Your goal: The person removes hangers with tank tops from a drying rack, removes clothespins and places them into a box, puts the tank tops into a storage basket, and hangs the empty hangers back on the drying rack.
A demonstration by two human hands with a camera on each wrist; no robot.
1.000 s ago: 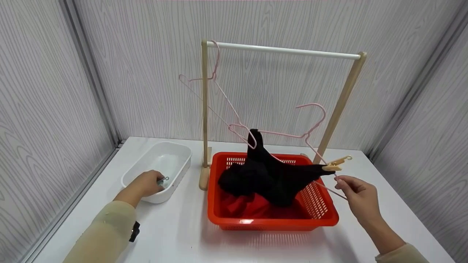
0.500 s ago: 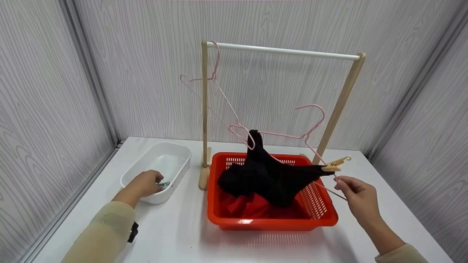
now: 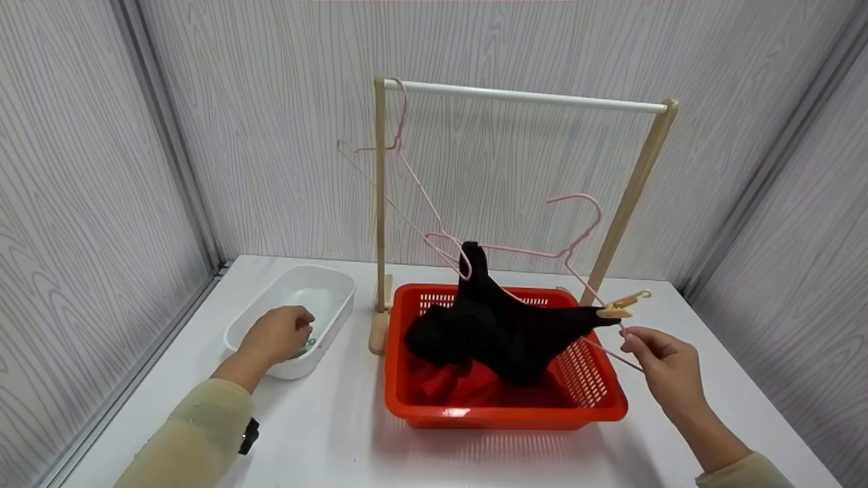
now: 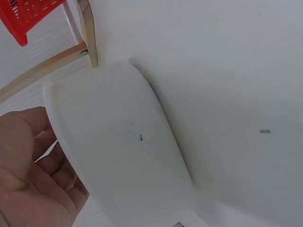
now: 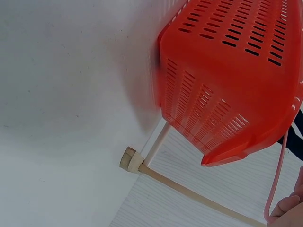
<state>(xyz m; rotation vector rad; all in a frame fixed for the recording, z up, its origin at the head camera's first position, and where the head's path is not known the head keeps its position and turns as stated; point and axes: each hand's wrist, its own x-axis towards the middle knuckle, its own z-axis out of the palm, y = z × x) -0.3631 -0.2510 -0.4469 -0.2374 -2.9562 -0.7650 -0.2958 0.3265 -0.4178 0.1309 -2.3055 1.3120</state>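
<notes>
In the head view my left hand (image 3: pixel 274 333) is over the white plastic tub (image 3: pixel 239 318), fingers loosely bent. A small greenish clothespin (image 3: pixel 305 348) lies in the tub beneath it. The left wrist view shows the left hand (image 4: pixel 35 170) behind the tub's wall (image 4: pixel 118 142), its fingertips partly hidden. My right hand (image 3: pixel 668 362) pinches the lower right corner of a pink hanger (image 3: pixel 519 250). A black garment (image 3: pixel 505 332) hangs on this hanger, clipped at its right end by a yellow clothespin (image 3: pixel 617 312). In the right wrist view the hanger's corner (image 5: pixel 271 203) meets my fingers.
A red basket (image 3: pixel 505 415) holds red cloth (image 3: pixel 461 385) under the black garment. Behind it stands a rack with wooden posts (image 3: pixel 380 203) and a white rod (image 3: pixel 529 96). Another pink hanger (image 3: pixel 422 186) hangs from the rod's left end, its lower corner near the garment.
My left hand has risen slightly over the tub, and the clothespin there now shows below the fingers. The right hand keeps its hold on the hanger, almost still.
</notes>
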